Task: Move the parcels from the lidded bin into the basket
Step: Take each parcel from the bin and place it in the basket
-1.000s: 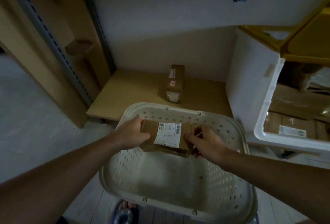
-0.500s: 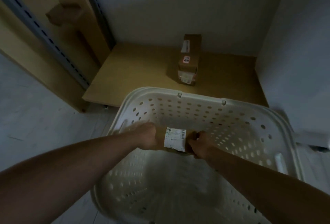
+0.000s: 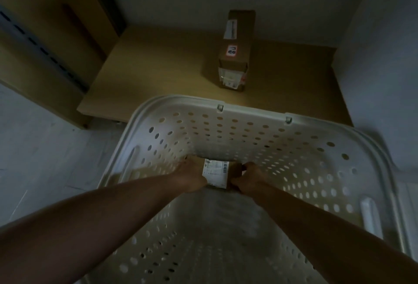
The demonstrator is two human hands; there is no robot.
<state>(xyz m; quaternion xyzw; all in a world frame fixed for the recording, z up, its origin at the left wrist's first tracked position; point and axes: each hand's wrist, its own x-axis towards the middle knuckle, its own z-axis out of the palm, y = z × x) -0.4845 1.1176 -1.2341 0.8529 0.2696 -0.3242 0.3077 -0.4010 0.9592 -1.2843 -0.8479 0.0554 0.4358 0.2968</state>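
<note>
A brown cardboard parcel [image 3: 216,173] with a white shipping label sits deep inside the white perforated basket [image 3: 260,114], near its bottom at the far wall. My left hand [image 3: 192,175] grips the parcel's left end and my right hand [image 3: 248,178] grips its right end. Both forearms reach down into the basket. The lidded bin is out of view, apart from a pale wall at the right edge that I cannot identify.
A second, long cardboard box [image 3: 236,50] stands on the low wooden platform [image 3: 158,68] beyond the basket. A wooden shelf upright with a slotted metal rail [image 3: 45,52] rises at the left. Grey floor [image 3: 40,159] lies left of the basket.
Both hands have carried the parcel from the basket's rim down to near its bottom. My view has tilted down and left, so the bin has left the frame.
</note>
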